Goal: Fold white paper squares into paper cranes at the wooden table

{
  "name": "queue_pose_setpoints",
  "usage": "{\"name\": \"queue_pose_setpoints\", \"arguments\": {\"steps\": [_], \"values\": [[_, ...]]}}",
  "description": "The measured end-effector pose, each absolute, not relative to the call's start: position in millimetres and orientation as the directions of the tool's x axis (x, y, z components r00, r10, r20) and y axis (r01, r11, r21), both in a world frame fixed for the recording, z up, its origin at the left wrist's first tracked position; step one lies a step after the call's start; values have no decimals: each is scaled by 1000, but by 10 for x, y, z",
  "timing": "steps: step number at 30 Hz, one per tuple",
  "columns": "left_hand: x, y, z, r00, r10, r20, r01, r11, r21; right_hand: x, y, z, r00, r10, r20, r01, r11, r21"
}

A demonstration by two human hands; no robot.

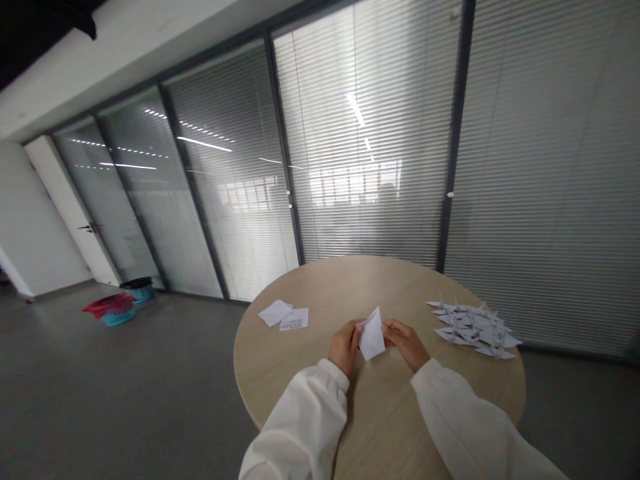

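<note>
Between my two hands is a folded piece of white paper [373, 337], kite-shaped with a point at the top, held above the round table [360, 280]. My left hand [345, 345] pinches its left edge, thumb on the near side. At the right edge, the fingers of my right hand [406, 341] are closed on the same paper. Some of the fingertips are hidden behind the sheet. To the right lies a pile of folded paper cranes [475, 328] with pointed tips. Loose square sheets of paper [294, 319] rest on the left, one with printed lines.
Glass partitions with blinds [370, 133] stand just behind the table. On the floor at far left are a bin with a red liner [113, 307] and a bin with a black liner [141, 289]. A white door [75, 213] stands beyond them.
</note>
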State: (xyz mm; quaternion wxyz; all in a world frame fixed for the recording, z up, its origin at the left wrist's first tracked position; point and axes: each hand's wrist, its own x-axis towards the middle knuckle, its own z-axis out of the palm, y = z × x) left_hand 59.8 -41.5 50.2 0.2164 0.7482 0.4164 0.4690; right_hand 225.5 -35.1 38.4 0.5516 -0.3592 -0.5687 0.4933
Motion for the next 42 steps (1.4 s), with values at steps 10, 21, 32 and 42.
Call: {"name": "queue_pose_setpoints", "arguments": {"steps": [10,21,32,42], "values": [[626,-408,454,226,870,438,459,-492,740,2194,-345,310,-142,956,258,-57,253,-966],[629,-271,385,149,937,316,23,-323,946,2245,-339,354,-162,946,280,-133,260,-956],[559,-180,361,25,976,218,-85,-216,973,2261,-393,394,-239,946,221,-191,177,-966],[613,-223,304,182,971,157,-108,-139,984,2313,-395,419,-150,935,321,-41,318,-947]]}}
